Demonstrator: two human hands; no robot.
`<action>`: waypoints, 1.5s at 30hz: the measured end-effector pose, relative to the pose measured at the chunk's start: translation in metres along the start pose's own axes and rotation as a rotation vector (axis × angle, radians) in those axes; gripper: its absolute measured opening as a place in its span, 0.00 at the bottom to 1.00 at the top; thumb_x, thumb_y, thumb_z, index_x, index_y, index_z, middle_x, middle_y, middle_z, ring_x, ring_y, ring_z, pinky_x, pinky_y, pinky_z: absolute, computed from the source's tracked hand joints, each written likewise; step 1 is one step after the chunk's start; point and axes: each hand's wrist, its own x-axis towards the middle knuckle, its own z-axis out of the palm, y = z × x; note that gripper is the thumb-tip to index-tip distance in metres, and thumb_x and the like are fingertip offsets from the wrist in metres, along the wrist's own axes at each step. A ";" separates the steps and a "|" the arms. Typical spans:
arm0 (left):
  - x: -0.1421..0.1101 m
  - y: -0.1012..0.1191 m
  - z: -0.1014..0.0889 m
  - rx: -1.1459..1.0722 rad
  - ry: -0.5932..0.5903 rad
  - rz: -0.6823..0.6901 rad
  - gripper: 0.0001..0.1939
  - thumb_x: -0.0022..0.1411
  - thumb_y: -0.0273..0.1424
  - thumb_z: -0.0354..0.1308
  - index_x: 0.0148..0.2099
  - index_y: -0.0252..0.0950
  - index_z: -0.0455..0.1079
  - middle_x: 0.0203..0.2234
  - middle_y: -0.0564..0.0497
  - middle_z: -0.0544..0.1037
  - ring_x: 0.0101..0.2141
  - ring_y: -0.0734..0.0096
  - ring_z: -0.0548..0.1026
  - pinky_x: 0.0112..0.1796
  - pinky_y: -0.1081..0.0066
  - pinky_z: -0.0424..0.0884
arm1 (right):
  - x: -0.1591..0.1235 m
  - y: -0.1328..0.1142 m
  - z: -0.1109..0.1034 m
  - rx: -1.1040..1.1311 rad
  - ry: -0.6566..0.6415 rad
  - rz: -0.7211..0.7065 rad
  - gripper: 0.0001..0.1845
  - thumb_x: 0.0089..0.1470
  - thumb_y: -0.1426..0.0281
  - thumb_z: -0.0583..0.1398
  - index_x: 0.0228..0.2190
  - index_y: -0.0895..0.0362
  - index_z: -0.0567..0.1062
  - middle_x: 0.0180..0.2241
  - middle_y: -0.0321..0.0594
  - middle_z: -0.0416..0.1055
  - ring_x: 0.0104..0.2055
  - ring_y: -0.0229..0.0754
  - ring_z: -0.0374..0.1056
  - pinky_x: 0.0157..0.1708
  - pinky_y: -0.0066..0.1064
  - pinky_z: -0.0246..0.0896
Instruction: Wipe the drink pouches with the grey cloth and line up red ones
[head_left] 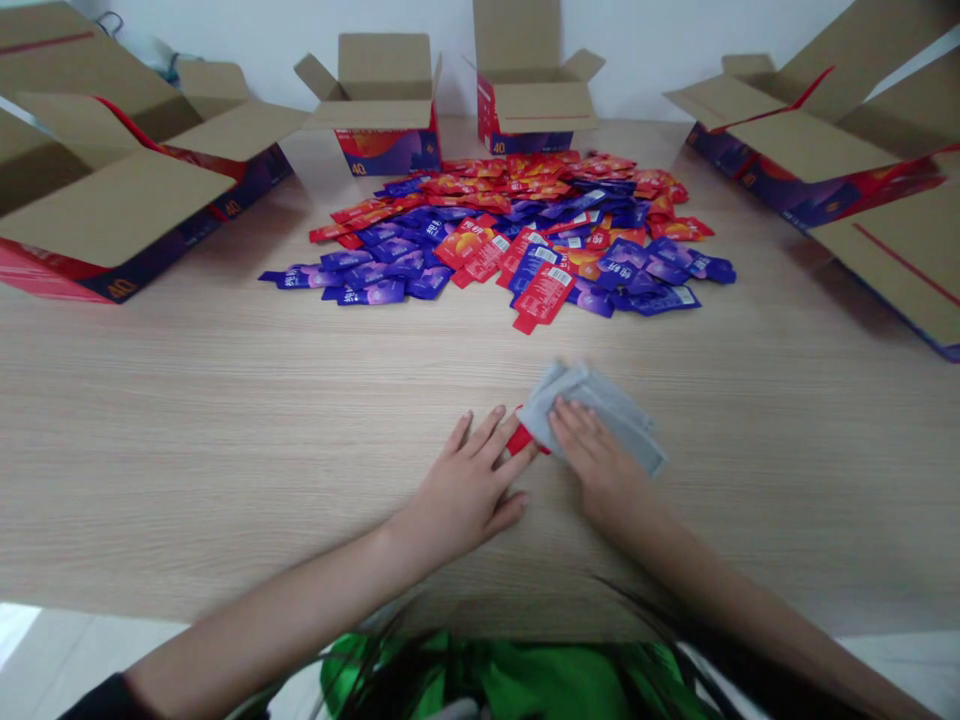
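A folded grey cloth (600,405) lies on the table near the middle, under my right hand (600,460). The fingers of that hand are close together and press on the cloth from above. Beneath the cloth's left edge a small part of a red packet (519,438) shows; the remainder is covered. My left hand (469,480) rests palm down just left of it, fingers spread, with the fingertips touching or right beside the red packet. Further back lies a wide pile of flat red and purple packets (517,240), several with barcodes facing up.
Two open cardboard boxes, a left one (390,150) and a right one (525,130), stand behind the pile. More open boxes with spread flaps sit at the left (142,225) and right (795,185). The wood-grain table's (225,440) front edge is close to my body.
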 end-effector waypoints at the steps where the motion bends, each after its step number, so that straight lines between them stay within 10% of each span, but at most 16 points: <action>1: 0.000 0.000 0.000 0.000 -0.003 0.000 0.26 0.68 0.44 0.49 0.64 0.40 0.57 0.65 0.41 0.55 0.66 0.52 0.47 0.61 0.48 0.45 | 0.000 0.000 0.000 0.014 -0.020 -0.057 0.42 0.46 0.86 0.46 0.64 0.67 0.50 0.63 0.56 0.56 0.68 0.49 0.44 0.62 0.48 0.54; 7: 0.000 0.000 0.000 0.001 -0.001 -0.006 0.29 0.67 0.43 0.50 0.67 0.42 0.52 0.66 0.42 0.51 0.66 0.53 0.47 0.61 0.48 0.46 | -0.002 0.010 -0.001 -0.022 0.056 0.123 0.45 0.45 0.87 0.46 0.65 0.66 0.46 0.64 0.58 0.53 0.67 0.51 0.46 0.61 0.52 0.54; 11: 0.001 0.001 0.000 0.008 -0.016 -0.014 0.27 0.67 0.44 0.49 0.63 0.39 0.58 0.65 0.40 0.55 0.66 0.52 0.47 0.61 0.48 0.45 | -0.003 0.005 0.001 0.032 -0.020 -0.130 0.46 0.44 0.87 0.46 0.66 0.64 0.45 0.63 0.53 0.56 0.67 0.49 0.46 0.61 0.49 0.55; 16: 0.000 0.000 0.000 0.004 0.000 -0.013 0.29 0.67 0.44 0.50 0.66 0.42 0.53 0.66 0.41 0.51 0.66 0.52 0.47 0.61 0.48 0.45 | 0.000 0.007 0.000 -0.032 0.061 0.072 0.43 0.45 0.87 0.46 0.64 0.67 0.50 0.63 0.58 0.55 0.67 0.51 0.46 0.61 0.51 0.55; 21: 0.000 -0.001 0.000 0.002 -0.013 -0.009 0.25 0.67 0.44 0.50 0.61 0.38 0.61 0.63 0.39 0.58 0.66 0.52 0.47 0.61 0.48 0.45 | 0.001 -0.001 0.002 0.030 -0.005 -0.164 0.41 0.46 0.86 0.47 0.63 0.68 0.54 0.62 0.54 0.58 0.67 0.48 0.45 0.61 0.46 0.54; 26: 0.001 -0.001 -0.001 -0.003 0.000 -0.020 0.29 0.67 0.43 0.50 0.66 0.41 0.52 0.66 0.41 0.51 0.66 0.53 0.48 0.61 0.48 0.47 | 0.009 0.015 -0.001 0.034 0.085 0.078 0.39 0.46 0.86 0.46 0.62 0.69 0.56 0.62 0.58 0.57 0.66 0.49 0.48 0.61 0.50 0.54; 30: 0.002 -0.002 0.001 0.003 -0.008 -0.011 0.27 0.67 0.45 0.50 0.64 0.41 0.57 0.64 0.41 0.57 0.66 0.53 0.48 0.61 0.49 0.47 | 0.007 0.015 0.002 0.050 -0.008 -0.177 0.41 0.43 0.85 0.47 0.62 0.66 0.57 0.62 0.52 0.58 0.67 0.47 0.45 0.61 0.46 0.55; 35: 0.002 -0.003 0.001 0.003 0.004 -0.017 0.31 0.66 0.45 0.51 0.67 0.43 0.51 0.67 0.42 0.50 0.65 0.53 0.49 0.60 0.48 0.48 | 0.015 0.020 0.003 0.026 0.057 -0.012 0.43 0.42 0.86 0.46 0.62 0.68 0.55 0.63 0.56 0.55 0.67 0.48 0.46 0.61 0.50 0.54; 40: 0.003 -0.002 -0.005 -0.042 -0.044 -0.037 0.30 0.65 0.45 0.51 0.66 0.42 0.54 0.64 0.43 0.57 0.65 0.53 0.50 0.61 0.48 0.47 | 0.021 0.018 0.003 0.114 -0.045 -0.225 0.44 0.41 0.85 0.47 0.62 0.64 0.57 0.63 0.48 0.58 0.67 0.44 0.46 0.62 0.44 0.54; 45: 0.004 -0.004 -0.008 -0.069 -0.030 -0.046 0.30 0.66 0.46 0.50 0.66 0.43 0.53 0.65 0.42 0.55 0.65 0.54 0.49 0.61 0.48 0.48 | 0.028 0.032 0.002 0.132 0.063 -0.019 0.40 0.44 0.86 0.46 0.60 0.68 0.60 0.61 0.55 0.60 0.66 0.45 0.50 0.62 0.48 0.53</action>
